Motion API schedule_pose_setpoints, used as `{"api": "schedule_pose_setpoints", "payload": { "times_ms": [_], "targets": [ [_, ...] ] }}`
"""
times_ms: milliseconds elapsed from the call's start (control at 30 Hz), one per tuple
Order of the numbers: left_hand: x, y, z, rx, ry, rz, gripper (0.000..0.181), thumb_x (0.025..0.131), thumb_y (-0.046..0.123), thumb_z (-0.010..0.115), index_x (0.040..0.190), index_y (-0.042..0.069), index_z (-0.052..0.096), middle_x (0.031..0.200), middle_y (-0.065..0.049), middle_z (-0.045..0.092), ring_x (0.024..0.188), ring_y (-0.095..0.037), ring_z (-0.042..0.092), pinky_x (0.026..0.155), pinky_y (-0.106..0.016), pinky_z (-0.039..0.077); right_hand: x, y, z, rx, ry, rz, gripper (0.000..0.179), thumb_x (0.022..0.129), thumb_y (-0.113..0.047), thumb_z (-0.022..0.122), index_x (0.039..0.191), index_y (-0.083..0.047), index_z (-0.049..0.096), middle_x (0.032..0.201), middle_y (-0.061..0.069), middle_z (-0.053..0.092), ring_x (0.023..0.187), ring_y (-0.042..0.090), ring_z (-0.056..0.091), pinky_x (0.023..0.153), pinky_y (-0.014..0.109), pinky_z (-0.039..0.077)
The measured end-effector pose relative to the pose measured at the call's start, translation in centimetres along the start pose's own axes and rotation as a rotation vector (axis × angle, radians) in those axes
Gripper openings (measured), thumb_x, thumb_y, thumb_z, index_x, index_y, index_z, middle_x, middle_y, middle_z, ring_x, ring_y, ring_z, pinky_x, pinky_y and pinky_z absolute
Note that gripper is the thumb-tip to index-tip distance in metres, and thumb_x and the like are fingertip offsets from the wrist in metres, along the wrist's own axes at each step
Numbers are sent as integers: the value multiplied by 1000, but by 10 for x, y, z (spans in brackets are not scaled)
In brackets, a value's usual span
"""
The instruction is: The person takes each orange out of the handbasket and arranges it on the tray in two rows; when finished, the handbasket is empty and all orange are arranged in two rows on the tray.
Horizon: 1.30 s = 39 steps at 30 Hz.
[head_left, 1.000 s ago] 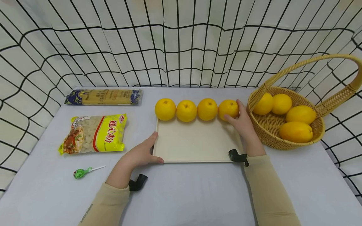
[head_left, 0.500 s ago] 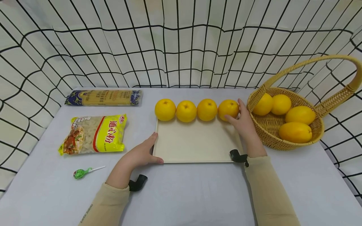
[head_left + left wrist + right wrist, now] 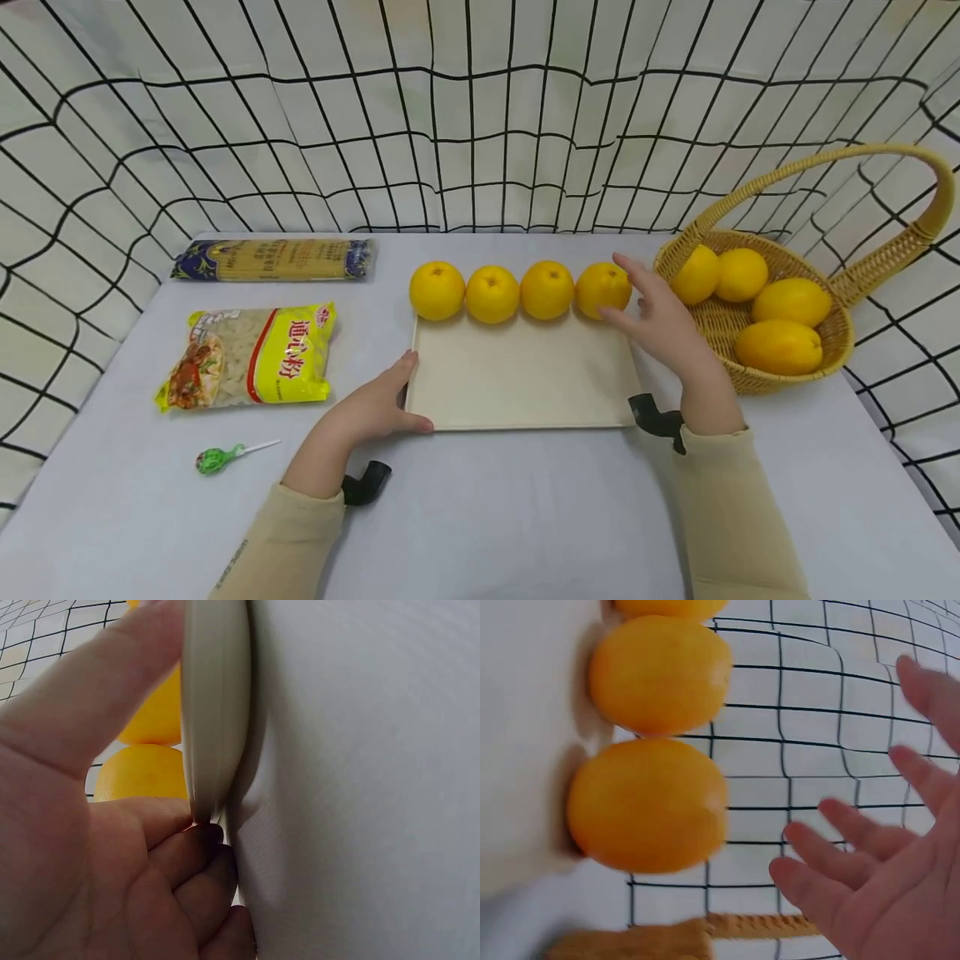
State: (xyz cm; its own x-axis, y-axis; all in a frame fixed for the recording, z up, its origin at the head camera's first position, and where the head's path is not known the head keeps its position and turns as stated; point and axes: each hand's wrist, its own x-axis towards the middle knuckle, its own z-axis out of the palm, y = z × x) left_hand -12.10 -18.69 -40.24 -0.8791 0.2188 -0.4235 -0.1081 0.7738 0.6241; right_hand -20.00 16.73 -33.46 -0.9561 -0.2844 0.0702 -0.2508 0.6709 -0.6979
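An off-white tray lies in the middle of the table. My left hand grips its left end, thumb at the near corner and fingers along the side; in the left wrist view those fingers curl against the tray's edge. Several oranges stand in a row along its far edge. My right hand is beside the rightmost orange, fingers spread and holding nothing. In the right wrist view a gap shows between that end orange and the fingertips.
A wicker basket with a tall handle and several yellow fruits stands close to the right hand. To the left lie a spaghetti pack, a yellow pasta bag and a green lollipop. Black netting hangs behind the table.
My right hand has let go of the rightmost orange and moved to the right, its fingers spreading. The orange stays in the row. My left hand keeps its place on the tray.
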Motion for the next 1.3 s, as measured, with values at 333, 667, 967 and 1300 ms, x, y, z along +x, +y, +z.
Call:
{"api": "schedule_pose_setpoints", "payload": {
  "times_ms": [333, 667, 967, 1300],
  "targets": [
    [-2, -1, 1, -6, 11, 1, 110, 70, 35, 77, 146, 5, 4, 154, -12, 3, 141, -29, 8, 113, -47, 13, -33, 24, -65, -103, 104, -26, 63, 86, -29, 61, 142, -20, 33, 146, 14, 31, 131, 37, 29, 101, 60, 28],
    [-3, 2, 3, -10, 2, 9, 110, 70, 33, 77, 146, 4, 4, 154, -12, 3, 141, -29, 8, 113, -47, 12, -60, 88, -95, -275, 173, 178, 77, 85, -43, 58, 146, -14, 20, 150, 19, 19, 135, 44, 13, 104, 65, 13],
    [-3, 2, -3, -5, -4, 8, 110, 70, 32, 77, 146, 3, 3, 153, -13, 2, 141, -30, 6, 113, -48, 11, -64, 117, -94, -327, 122, 255, 86, 84, -52, 55, 146, -7, 15, 146, 28, 18, 132, 49, 12, 101, 66, 14],
    [-2, 1, -2, -4, -2, 5, 111, 70, 34, 77, 146, 3, 2, 154, -13, 2, 141, -30, 6, 114, -48, 11, -68, 126, -94, -404, 93, 314, 89, 83, -58, 50, 146, -7, 14, 146, 29, 16, 128, 52, 16, 96, 68, 18]
  ]
}}
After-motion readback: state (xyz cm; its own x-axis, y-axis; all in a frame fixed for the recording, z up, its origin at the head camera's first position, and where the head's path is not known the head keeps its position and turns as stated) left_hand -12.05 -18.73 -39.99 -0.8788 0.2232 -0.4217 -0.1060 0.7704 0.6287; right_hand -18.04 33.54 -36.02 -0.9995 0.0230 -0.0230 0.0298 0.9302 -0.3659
